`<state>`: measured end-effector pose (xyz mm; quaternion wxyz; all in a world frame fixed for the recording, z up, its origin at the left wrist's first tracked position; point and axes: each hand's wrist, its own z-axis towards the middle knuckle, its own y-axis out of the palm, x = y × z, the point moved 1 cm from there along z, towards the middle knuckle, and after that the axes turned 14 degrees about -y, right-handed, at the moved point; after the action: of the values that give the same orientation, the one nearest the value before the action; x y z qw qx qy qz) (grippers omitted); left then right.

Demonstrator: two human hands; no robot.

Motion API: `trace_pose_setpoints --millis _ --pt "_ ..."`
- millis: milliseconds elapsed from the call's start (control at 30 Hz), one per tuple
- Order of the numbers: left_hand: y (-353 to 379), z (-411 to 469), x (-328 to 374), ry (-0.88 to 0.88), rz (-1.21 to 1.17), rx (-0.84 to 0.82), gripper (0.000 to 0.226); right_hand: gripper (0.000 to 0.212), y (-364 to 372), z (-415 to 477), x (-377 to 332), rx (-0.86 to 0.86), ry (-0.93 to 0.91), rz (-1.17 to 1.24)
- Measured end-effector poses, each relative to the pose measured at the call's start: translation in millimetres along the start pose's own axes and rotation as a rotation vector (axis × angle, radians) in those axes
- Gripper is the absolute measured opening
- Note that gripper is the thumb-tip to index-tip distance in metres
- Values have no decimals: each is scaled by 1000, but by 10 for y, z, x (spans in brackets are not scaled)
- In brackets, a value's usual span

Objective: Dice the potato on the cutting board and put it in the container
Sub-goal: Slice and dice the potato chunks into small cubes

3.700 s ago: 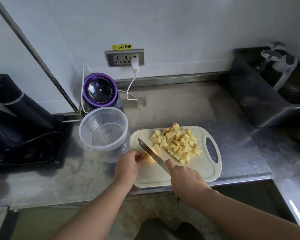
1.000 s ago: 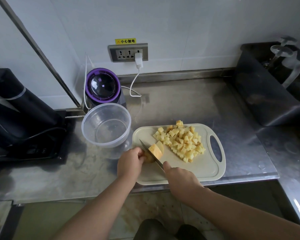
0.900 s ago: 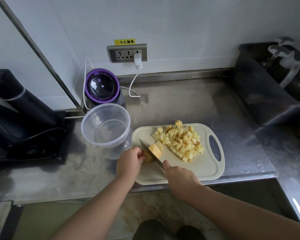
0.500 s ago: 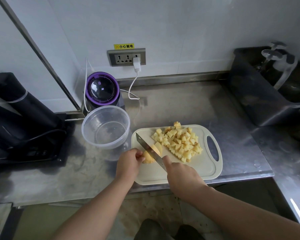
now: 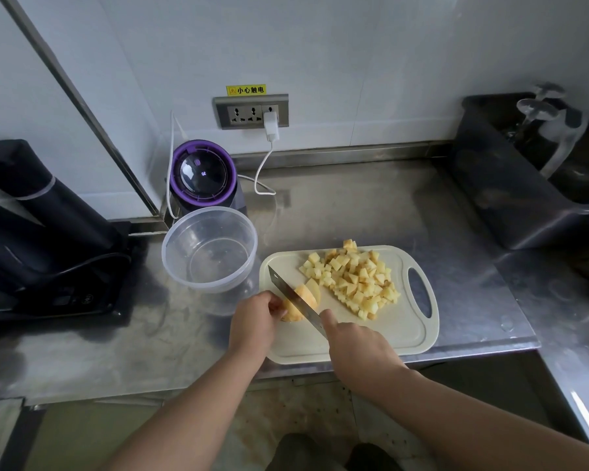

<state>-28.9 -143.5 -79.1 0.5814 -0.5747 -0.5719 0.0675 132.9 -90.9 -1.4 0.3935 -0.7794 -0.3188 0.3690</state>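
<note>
Left hand (image 5: 255, 321) pinches potato chunk (image 5: 312, 292) from its left; right hand (image 5: 357, 348) grips knife (image 5: 295, 299), blade diagonal across chunk, seemingly mid-cut. Container (image 5: 215, 210) up-left, nearer left hand.

Your body, itemised: left hand (image 5: 252, 321) and right hand (image 5: 357, 348), both bare; two bare forearms (image 5: 191, 409) running out of view — dark clothing or shoes (image 5: 300, 452) below, too dim to tell.

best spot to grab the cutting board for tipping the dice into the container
Take the cutting board by the handle at its right end, coming from the right. That end is bare of dice, and the far end lies beside the container, so lifting there should slide them toward it.
</note>
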Motion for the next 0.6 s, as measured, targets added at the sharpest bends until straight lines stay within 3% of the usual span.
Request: trace_pose_setpoints --millis 267,600 --pt "24 24 -24 13 21 7 13 67 76 69 -9 -21 -6 -44" --pt "5 24 -19 21 74 6 10 59 191 166 34 -84 11 -9"
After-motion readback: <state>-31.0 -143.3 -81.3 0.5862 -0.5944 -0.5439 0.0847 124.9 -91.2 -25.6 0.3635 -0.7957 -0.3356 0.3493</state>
